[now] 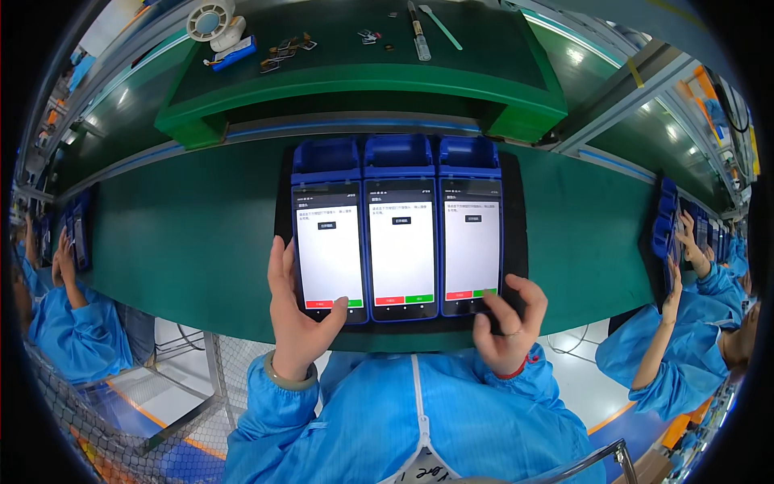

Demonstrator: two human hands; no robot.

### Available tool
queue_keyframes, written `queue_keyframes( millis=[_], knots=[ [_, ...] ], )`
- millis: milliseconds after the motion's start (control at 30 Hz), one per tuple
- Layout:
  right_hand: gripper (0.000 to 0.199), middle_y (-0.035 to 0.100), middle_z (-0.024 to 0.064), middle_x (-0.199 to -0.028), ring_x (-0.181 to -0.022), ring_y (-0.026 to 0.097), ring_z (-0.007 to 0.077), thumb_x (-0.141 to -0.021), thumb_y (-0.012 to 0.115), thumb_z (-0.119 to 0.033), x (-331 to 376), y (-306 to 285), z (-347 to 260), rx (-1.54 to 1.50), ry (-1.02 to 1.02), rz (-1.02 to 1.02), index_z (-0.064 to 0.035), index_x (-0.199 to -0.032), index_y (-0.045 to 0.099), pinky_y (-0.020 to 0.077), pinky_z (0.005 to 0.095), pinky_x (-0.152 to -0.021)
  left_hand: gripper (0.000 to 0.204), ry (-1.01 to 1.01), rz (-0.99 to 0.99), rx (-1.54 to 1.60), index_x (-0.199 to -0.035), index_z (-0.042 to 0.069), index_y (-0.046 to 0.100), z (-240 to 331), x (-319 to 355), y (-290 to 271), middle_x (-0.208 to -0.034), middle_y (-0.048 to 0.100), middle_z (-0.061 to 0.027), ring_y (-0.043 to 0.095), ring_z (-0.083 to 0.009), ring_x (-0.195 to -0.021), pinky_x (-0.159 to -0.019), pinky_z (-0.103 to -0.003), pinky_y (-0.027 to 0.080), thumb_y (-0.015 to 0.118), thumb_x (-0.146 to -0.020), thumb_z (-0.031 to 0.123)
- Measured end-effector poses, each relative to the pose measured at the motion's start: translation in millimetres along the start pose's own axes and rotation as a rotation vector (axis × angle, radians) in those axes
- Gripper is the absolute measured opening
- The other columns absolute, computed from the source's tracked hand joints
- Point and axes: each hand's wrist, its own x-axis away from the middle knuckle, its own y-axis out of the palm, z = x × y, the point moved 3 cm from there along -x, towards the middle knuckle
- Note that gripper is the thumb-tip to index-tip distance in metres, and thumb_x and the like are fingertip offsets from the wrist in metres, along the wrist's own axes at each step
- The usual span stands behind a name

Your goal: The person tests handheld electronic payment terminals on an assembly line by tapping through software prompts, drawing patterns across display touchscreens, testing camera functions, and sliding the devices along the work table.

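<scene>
Three blue handheld touchscreen terminals stand side by side, each with an open blue bay at its far end: a left terminal (328, 258), a middle terminal (401, 262) and a right terminal (472, 254). Their lit white screens each carry a red and a green button at the bottom. My left hand (300, 323) has its fingers stretched along the left terminal's outer edge, its thumb over the green button. Above the right terminal's green button is the index finger of my right hand (508, 332), other fingers loosely bent and apart. Neither hand grips anything.
Under the terminals lies a black mat (516, 218) on the green table (193, 234). Beyond it, a raised green shelf (363, 87) holds a white spool (216, 26), a blue battery pack (234, 53), small parts, a knife-like tool (419, 36) and a green stick. Co-workers in blue sit both sides.
</scene>
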Motion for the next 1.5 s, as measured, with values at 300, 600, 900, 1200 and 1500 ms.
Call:
queue_keyframes(
  millis=[300, 600, 900, 1200, 1500],
  knots=[
    [0.035, 0.053, 0.0126, -0.114, -0.106, 0.05, 0.0284, -0.063, 0.073, -0.027, -15.7, 22.7, -35.9, 0.087, -0.103, -0.213, -0.0191, -0.097, 0.069, 0.0291, 0.0502, -0.097, 0.087, 0.035, -0.002, 0.057, -0.142, 0.003, 0.007, 0.6, -0.7, -2.3, -0.136, 0.032, -0.0248, 0.04, -0.0319, -0.124, -0.102, -0.04, 0.035, 0.054, -0.069, -0.001],
    [0.028, 0.052, 0.0161, -0.111, -0.1, 0.05, 0.034, -0.063, 0.066, -0.007, 3.0, -2.8, 10.7, 0.053, 0.006, -0.007, -0.0062, -0.09, 0.067, 0.0444, 0.0409, -0.084, 0.087, 0.008, -0.005, 0.097, -0.143, 0.003, 0.006, 1.2, 2.6, -3.9, -0.138, 0.03, -0.0235, 0.038, -0.0311, -0.125, -0.104, -0.04, 0.031, 0.051, -0.068, -0.003],
    [0.032, 0.05, 0.0179, -0.114, -0.087, 0.057, 0.0236, -0.071, 0.061, 0.002, 7.8, -5.9, 23.5, -0.114, 0.213, 0.091, 0.0019, -0.103, 0.061, 0.0491, 0.0302, -0.076, 0.087, 0.028, -0.011, 0.11, -0.143, 0.004, 0.006, 0.2, 2.4, -5.3, -0.139, 0.03, -0.0235, 0.037, -0.0309, -0.126, -0.104, -0.04, 0.031, 0.049, -0.068, -0.003],
    [0.037, 0.052, 0.0166, -0.113, -0.085, 0.056, 0.0208, -0.071, 0.059, 0.005, 8.8, 1.5, 32.8, -0.276, 0.334, 0.167, 0.0021, -0.107, 0.056, 0.0487, 0.0276, -0.073, 0.089, -0.006, -0.013, 0.154, -0.143, 0.005, 0.006, -0.6, 1.9, -5.6, -0.139, 0.029, -0.0238, 0.038, -0.0315, -0.126, -0.104, -0.04, 0.031, 0.047, -0.064, -0.002],
    [0.034, 0.052, 0.0164, -0.113, -0.082, 0.056, 0.0186, -0.073, 0.058, 0.006, 7.5, 0.5, 32.8, -0.286, 0.347, 0.195, 0.0019, -0.106, 0.055, 0.0485, 0.0267, -0.072, 0.092, -0.054, -0.024, 0.218, -0.143, 0.005, 0.007, -2.1, 0.8, -11.4, -0.138, 0.031, -0.0244, 0.036, -0.0331, -0.127, -0.106, -0.041, 0.028, 0.044, -0.059, 0.0]
  ],
)
